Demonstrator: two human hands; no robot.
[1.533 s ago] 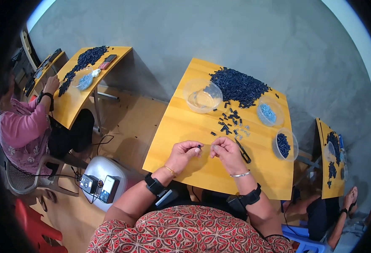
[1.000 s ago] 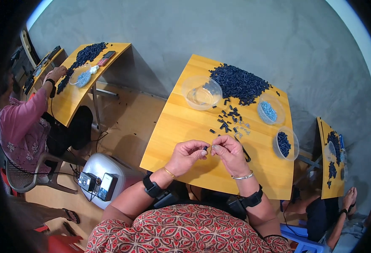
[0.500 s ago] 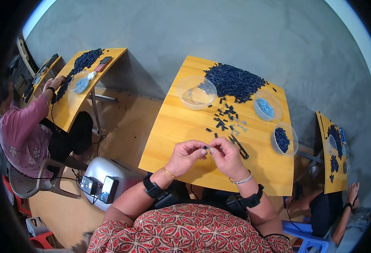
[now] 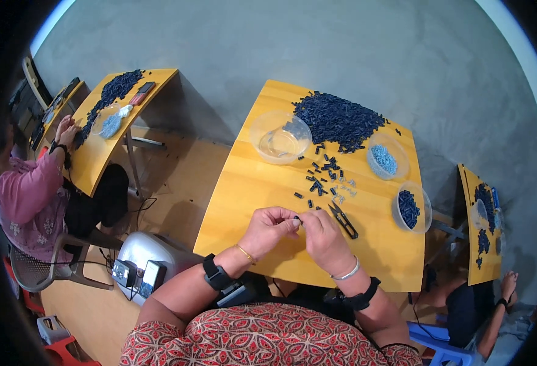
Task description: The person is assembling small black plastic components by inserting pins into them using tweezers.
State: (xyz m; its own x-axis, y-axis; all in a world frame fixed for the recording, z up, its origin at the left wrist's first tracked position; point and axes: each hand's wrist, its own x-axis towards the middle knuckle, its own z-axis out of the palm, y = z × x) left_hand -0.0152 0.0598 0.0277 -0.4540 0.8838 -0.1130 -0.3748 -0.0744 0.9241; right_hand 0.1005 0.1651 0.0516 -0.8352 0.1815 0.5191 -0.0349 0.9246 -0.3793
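Over the near part of the yellow table (image 4: 232, 207), my left hand (image 4: 267, 232) pinches a small dark plastic piece (image 4: 297, 218) between thumb and index finger. My right hand (image 4: 326, 241) meets it there, fingers closed at the same piece; its fingertips are partly hidden, so I cannot make out anything else in them. Black thread snips (image 4: 344, 222) lie just beyond my right hand. Farther off are scattered dark pieces (image 4: 321, 186) and several small clear pieces (image 4: 341, 194). A large heap of dark pieces (image 4: 338, 119) covers the far side.
A clear bowl (image 4: 254, 137) stands far left. On the right are a bowl of light-blue bits (image 4: 383, 158) and a bowl of dark pieces (image 4: 408, 208). At the left table (image 4: 107, 146) a co-worker (image 4: 33, 192) sits; another person's arm (image 4: 497, 317) shows at right.
My right hand has turned, its back now more toward me and its fingers closer over the small piece. The co-worker at left has lifted their hands nearer together. The view has shifted slightly.
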